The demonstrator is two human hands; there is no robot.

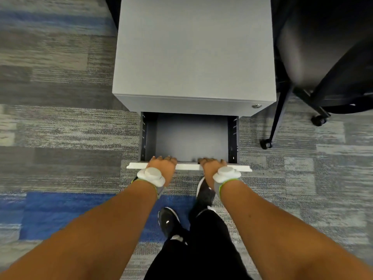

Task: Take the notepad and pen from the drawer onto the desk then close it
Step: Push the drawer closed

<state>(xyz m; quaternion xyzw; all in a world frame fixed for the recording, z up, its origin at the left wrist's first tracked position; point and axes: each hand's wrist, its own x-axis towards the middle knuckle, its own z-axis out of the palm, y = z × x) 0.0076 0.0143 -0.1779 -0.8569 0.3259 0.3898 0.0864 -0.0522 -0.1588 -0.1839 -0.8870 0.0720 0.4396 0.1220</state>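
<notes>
Hands: two bare hands, left hand [162, 165] and right hand [213, 165], both knuckles-up on the white front panel [188, 167] of the drawer.
Fingers: on each hand the fingers curl close together over the panel's top edge; the tips dip inside the drawer and are hidden, so how firmly they grip cannot be told.
Wrist bands: two, one per wrist, each a grey strap with a lime-green edge carrying a white rounded puck; left band [151, 175], right band [226, 174].
Drawer: one dark grey metal drawer [190, 136], pulled out, a smooth flat floor just beyond the fingertips; its two side walls carry perforated rails.
Notepad and pen: neither shows anywhere in this view; the visible drawer floor is bare.
Cabinet: one boxy grey pedestal cabinet [193, 51] beyond the fingers, with a fine woven-looking top and one small round silver lock [256, 106] at its front right corner.
Chair: one black office chair [327, 57] to the right of the right hand, with two castor wheels visible.
Floor: carpet [60, 128] in grey and blue striped patches.
Shoes: two dark shoes [168, 221] below the wrists.
</notes>
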